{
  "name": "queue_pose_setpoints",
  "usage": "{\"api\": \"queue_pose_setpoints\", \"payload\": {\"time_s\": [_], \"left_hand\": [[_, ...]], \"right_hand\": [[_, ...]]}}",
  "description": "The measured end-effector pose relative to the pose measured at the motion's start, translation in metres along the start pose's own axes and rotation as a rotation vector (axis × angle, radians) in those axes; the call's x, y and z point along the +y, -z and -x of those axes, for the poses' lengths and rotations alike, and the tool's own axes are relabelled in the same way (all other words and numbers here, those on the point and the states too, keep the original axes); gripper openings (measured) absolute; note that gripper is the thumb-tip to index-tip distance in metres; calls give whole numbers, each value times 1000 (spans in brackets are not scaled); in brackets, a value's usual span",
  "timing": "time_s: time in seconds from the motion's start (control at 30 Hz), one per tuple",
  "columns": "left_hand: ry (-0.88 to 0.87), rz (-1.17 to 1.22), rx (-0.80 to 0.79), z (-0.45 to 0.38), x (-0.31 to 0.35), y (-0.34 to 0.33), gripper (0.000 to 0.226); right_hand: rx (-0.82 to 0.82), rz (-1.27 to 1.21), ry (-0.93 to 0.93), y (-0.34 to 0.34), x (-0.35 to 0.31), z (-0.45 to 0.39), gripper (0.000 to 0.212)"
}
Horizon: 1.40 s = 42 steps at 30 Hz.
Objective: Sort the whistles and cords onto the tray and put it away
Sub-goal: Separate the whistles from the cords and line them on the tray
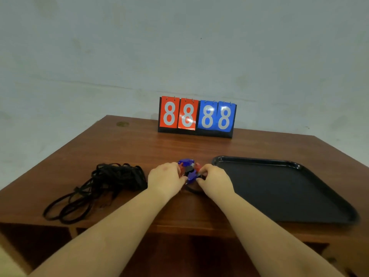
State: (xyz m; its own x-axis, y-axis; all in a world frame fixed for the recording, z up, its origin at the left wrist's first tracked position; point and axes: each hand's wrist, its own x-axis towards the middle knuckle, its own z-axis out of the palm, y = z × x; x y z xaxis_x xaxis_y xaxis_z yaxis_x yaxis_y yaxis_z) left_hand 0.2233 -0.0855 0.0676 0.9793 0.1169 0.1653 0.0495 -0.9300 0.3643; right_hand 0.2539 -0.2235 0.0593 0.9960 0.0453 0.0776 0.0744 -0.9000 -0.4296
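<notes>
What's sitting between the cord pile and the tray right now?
In the head view, the whistles lie between the cords and the tray, with the left hand and right hand gathered around them.

1. The tabletop [139, 148] is reddish-brown wood with a darker grain running across it.
2. The tray [295, 166] is glossy black all over.
3. The cords [111, 180] are plain black, lying in a tangled heap.
4. The whistles [188, 170] are a mix of blue, red and black pieces.
5. The scoreboard [196, 116] has a black base, two orange-red cards and two blue cards, each bearing a white figure 8.
6. The wall [179, 47] is pale grey-blue with faint blotchy marks.
</notes>
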Motion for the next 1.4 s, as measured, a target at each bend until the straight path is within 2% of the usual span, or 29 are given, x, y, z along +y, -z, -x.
{"api": "queue_pose_setpoints", "payload": {"time_s": [0.13,0.27,0.47,0.6,0.8,0.93,1.0,1.17,1.3,1.4], "left_hand": [[8,-49,-49,-1,10,3,30],[-6,7,-55,2,10,8,34],[-47,457,100,2,-1,19,43],[-90,711,136,4,-3,22,44],[-34,992,5,-8,16,12,29],[272,1408,-252,-15,48,1,30],[343,1477,-345,-18,62,-7,34],[238,1314,-410,-20,84,-34,42],[-60,893,-311,-20,89,-41,39],[-176,647,-261,-23,93,-43,40]], "right_hand": [[10,-54,16,1,2,1,22],[61,-251,15,5,6,7,20],[161,-556,36,19,2,18,31],[215,-617,44,23,-5,26,31],[328,-660,-53,36,12,22,32],[348,-655,-209,41,45,20,33],[339,-593,-264,41,62,20,34],[241,-301,-304,45,92,14,36],[196,-216,-296,46,102,9,39],[168,-241,-281,49,105,4,36]]}}
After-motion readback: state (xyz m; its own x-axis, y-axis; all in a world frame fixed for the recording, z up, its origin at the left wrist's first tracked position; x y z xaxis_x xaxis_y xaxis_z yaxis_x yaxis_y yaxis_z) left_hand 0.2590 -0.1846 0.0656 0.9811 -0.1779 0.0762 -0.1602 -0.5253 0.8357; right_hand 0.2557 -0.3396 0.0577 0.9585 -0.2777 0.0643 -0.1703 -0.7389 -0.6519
